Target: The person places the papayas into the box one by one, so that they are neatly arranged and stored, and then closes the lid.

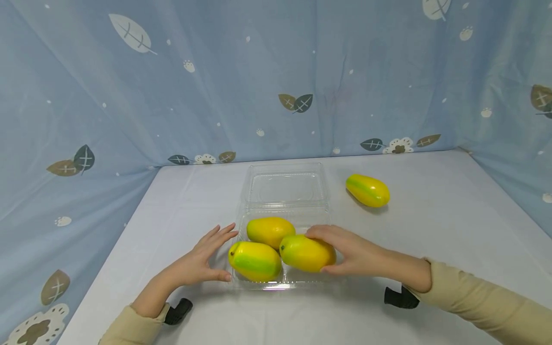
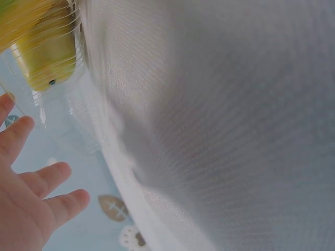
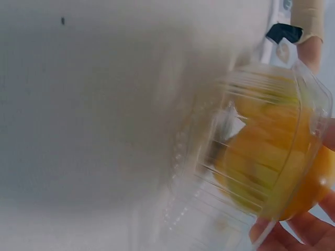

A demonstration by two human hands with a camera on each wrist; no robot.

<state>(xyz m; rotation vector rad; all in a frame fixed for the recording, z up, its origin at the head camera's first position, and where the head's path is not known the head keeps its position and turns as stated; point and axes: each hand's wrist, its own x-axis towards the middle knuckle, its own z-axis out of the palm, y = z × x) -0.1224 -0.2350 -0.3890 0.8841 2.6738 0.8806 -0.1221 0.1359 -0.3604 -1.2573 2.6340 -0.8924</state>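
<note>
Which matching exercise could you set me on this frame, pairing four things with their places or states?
1. Right fingers
2. Left fingers
3. Lone fruit
4. Container lid

A. Transparent, folded open
B. Curled around a yellow-green fruit
C. On the white cloth, outside the container
D. Spread, holding no fruit

Pairs: 1-B, 2-D, 3-C, 4-A

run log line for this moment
right hand: grips yellow-green fruit at open clear container | left hand: fingers spread by container's left edge | inside: two more fruits | outside: lone fruit on cloth
</note>
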